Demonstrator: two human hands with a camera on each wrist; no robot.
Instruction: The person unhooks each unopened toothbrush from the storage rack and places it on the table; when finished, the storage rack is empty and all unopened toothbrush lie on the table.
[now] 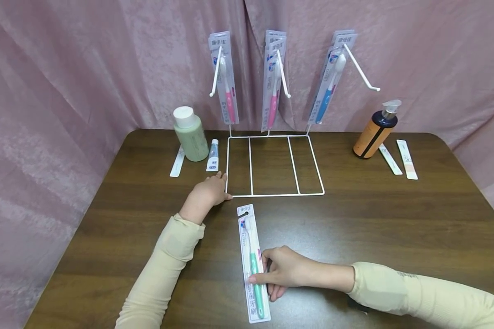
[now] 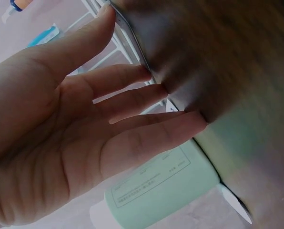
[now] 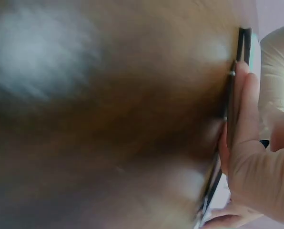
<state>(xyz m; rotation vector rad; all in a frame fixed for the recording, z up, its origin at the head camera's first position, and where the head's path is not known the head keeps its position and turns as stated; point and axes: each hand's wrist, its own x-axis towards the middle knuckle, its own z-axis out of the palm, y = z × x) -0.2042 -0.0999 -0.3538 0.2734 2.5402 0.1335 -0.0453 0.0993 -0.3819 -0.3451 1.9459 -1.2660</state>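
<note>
My right hand (image 1: pixel 286 269) pinches a packaged green-and-white toothbrush (image 1: pixel 247 237) by its right edge, with the thumb across the front. The pack points away from me, in front of a white wire display rack (image 1: pixel 277 195). At the rack's front left corner, my left hand (image 1: pixel 209 189) rests with its fingers straight and the thumb at the front wire. The left wrist view shows these fingers spread, fingertips at the tabletop, nothing gripped. Packaged toothbrushes hang on the rack's three hooks: pink on the left (image 1: pixel 229 107) and middle (image 1: pixel 272 109), blue on the right (image 1: pixel 323 107).
Left of the rack stand a green bottle with a white cap (image 1: pixel 193 139) and a small tube (image 1: pixel 212 157); a white sachet (image 1: pixel 177 163) lies beside them. An orange pump bottle (image 1: pixel 372 137) and two slim sachets (image 1: pixel 407 160) are at the right. A pink curtain (image 1: pixel 107 68) hangs behind.
</note>
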